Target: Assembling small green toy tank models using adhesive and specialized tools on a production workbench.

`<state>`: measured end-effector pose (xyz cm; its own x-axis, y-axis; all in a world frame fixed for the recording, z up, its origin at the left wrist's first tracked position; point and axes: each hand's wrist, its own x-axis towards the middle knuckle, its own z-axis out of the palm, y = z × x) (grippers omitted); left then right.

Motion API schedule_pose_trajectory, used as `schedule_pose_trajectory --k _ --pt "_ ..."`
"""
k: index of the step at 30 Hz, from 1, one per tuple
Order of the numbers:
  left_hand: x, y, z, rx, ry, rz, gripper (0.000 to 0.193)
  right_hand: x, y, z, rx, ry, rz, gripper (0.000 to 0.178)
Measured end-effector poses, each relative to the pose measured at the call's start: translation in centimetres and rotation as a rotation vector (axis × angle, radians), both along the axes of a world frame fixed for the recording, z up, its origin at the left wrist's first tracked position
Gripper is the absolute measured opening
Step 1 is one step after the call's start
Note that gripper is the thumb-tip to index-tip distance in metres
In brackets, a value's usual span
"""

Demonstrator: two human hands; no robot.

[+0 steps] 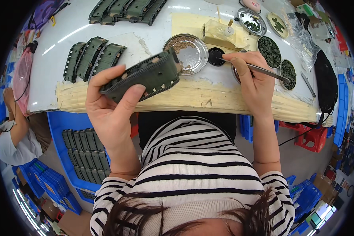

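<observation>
My left hand [114,100] grips a curved, dark green camouflage plastic part [147,76] with toothed edges, raised and tilted above the table's front edge. Small pale bits show along its lower edge. In my right hand [255,76] is a pair of metal tweezers [269,72], pinched between thumb and fingers. Their tip points left, at a small round black dish [216,56]; whether it touches the dish I cannot tell. Just left of that dish lies a round metal tray [196,58] with small tan pieces. Similar green parts [92,59] stand in a group beyond my left hand.
More green parts [128,11] lie at the far left. Bowls of small dark green pieces [268,52] stand right of my right hand, near a loose metal tool [308,85]. A yellowish taped block [220,33] sits behind the black dish. A blue crate [59,137] holds stacked parts below left.
</observation>
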<state>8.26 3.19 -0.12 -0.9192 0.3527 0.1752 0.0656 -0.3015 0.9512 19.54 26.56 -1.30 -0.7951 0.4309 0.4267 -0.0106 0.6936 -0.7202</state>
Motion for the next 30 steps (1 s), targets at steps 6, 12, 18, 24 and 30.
schedule_pose_trajectory --k 6,12,18,24,30 --pt "-0.8 -0.1 -0.6 0.344 -0.335 -0.108 0.042 0.1 0.0 0.0 0.023 -0.005 -0.001 0.012" --pt "-0.3 1.5 0.2 0.596 -0.623 -0.268 0.038 0.6 0.1 0.7 -0.213 0.049 0.058 0.019" --pt "0.2 3.1 0.2 0.698 -0.855 -0.461 0.034 1.5 -0.8 3.2 -0.246 0.333 0.234 0.023" --pt "1.2 4.5 1.1 0.523 -0.928 -0.444 0.032 1.4 -2.5 3.5 -0.239 0.363 0.339 0.019" --pt "1.5 4.5 1.1 0.538 -0.997 -0.489 0.027 1.3 -3.3 3.2 -0.364 0.353 0.291 0.019"
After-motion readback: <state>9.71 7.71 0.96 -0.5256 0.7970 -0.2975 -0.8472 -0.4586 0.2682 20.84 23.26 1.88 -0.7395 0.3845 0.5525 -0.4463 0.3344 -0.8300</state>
